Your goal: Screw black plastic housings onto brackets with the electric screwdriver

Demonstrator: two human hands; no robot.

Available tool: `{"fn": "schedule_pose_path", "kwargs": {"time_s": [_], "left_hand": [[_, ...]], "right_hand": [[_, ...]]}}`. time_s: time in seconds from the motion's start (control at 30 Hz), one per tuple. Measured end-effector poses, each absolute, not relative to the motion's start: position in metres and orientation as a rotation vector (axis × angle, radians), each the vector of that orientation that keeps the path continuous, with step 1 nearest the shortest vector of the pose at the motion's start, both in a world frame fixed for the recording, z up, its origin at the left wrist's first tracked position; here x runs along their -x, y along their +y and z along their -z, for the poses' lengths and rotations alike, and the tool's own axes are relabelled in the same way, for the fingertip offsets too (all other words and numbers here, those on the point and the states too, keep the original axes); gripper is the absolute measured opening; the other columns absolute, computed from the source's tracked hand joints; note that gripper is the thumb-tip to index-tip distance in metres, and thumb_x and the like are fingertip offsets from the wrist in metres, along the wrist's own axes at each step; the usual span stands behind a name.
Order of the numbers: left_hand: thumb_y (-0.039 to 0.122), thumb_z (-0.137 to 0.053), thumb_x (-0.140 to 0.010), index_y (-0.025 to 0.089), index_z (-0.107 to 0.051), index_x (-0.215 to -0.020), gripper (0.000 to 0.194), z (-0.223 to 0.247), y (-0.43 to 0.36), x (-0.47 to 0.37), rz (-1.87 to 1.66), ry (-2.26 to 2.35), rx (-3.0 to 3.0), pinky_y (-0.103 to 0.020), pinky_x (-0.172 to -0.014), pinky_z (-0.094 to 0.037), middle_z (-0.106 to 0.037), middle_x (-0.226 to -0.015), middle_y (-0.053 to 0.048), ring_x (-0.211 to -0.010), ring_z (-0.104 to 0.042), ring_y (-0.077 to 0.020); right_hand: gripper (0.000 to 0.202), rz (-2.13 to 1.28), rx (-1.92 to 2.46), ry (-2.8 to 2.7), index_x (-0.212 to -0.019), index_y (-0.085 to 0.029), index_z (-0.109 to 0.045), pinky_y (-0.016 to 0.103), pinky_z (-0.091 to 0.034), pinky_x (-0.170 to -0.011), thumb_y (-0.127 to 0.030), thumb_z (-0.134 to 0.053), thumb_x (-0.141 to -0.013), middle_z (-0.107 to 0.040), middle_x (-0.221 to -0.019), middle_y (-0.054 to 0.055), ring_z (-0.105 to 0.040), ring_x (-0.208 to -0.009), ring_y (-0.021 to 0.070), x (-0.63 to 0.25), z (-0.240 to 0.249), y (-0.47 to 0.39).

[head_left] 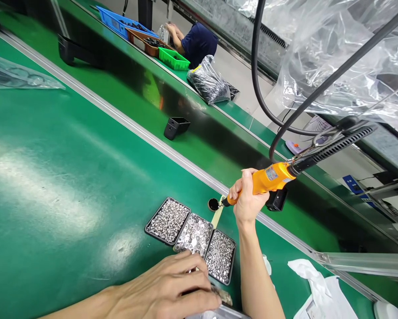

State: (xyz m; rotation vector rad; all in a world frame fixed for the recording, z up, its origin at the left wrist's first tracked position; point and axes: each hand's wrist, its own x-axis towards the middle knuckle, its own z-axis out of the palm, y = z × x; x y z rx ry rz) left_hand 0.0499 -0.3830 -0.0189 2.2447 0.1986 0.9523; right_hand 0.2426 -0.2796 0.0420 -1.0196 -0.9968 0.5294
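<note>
My right hand is wrapped round an orange electric screwdriver, whose tip points down-left at a small round pot of dark material. Near the bottom edge, my left hand rests with bent fingers on a clear or grey object, cut off by the frame. Just beyond the left fingers are three black-rimmed trays of small metal parts: the left tray, the middle tray with washers and the right tray. A yellow tape strip lies beside the pot.
Black housings lie on the green belt beyond a metal rail. White cloths are at lower right. A cable hangs to the screwdriver. Across the line, a person in dark blue sits by coloured bins.
</note>
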Motion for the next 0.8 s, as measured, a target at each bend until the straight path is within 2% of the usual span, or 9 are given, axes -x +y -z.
{"fn": "schedule_pose_path", "kwargs": {"time_s": [0.27,0.4,0.67,0.8], "left_hand": [[0.024,-0.078,-0.089,0.023,-0.058,-0.130,0.045,0.021,-0.382,-0.051,-0.976,0.175,-2.232,-0.036,-0.079,-0.047,-0.072,-0.098,-0.004,-0.093,-0.059,-0.0238],[0.023,-0.075,-0.091,0.023,-0.058,-0.127,0.040,0.020,-0.383,-0.051,-0.984,0.182,-2.234,-0.035,-0.080,-0.049,-0.072,-0.097,-0.004,-0.093,-0.060,-0.0234],[0.022,-0.072,-0.092,0.023,-0.059,-0.130,0.040,0.018,-0.382,-0.050,-0.938,0.194,-2.226,-0.037,-0.084,-0.051,-0.072,-0.101,-0.005,-0.095,-0.060,-0.0234],[0.025,-0.075,-0.089,0.020,-0.061,-0.127,0.040,0.010,-0.380,-0.046,-0.859,0.158,-2.239,-0.039,-0.087,-0.053,-0.071,-0.102,-0.006,-0.094,-0.059,-0.0241]], "right_hand": [[0.025,-0.536,0.999,-0.999,-0.088,-0.022,-0.057,0.018,-0.038,-0.032,-0.038,-0.076,-0.088,-0.044,-0.049,-0.013,-0.039,-0.033,0.0056,-0.242,-0.043,-0.280],[0.025,-0.533,1.007,-0.998,-0.088,-0.022,-0.057,0.019,-0.038,-0.032,-0.040,-0.073,-0.090,-0.044,-0.049,-0.013,-0.040,-0.033,0.0059,-0.242,-0.043,-0.280],[0.024,-0.521,1.017,-1.014,-0.088,-0.021,-0.057,0.019,-0.038,-0.033,-0.038,-0.073,-0.091,-0.044,-0.048,-0.013,-0.040,-0.033,0.0060,-0.241,-0.043,-0.281],[0.024,-0.540,1.021,-0.996,-0.089,-0.021,-0.056,0.019,-0.038,-0.034,-0.038,-0.073,-0.091,-0.045,-0.048,-0.013,-0.041,-0.034,0.0062,-0.240,-0.048,-0.285]]}}
